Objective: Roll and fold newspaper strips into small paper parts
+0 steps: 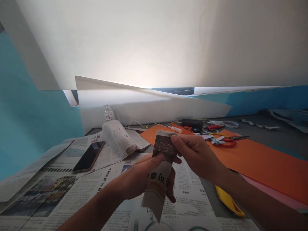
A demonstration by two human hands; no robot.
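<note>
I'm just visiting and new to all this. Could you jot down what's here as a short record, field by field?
Left hand: gripping a printed paper strip partway along
Right hand: holding the strip's upper end
Underneath: newspaper sheets
Left side: phone, screen dark, lying on newspaper
Right side: orange paper, scissors, a yellow object I cannot identify
Back: clear bottle, partly hidden by newspaper

Bare hands [196, 152] and forearms [96, 205]
</note>
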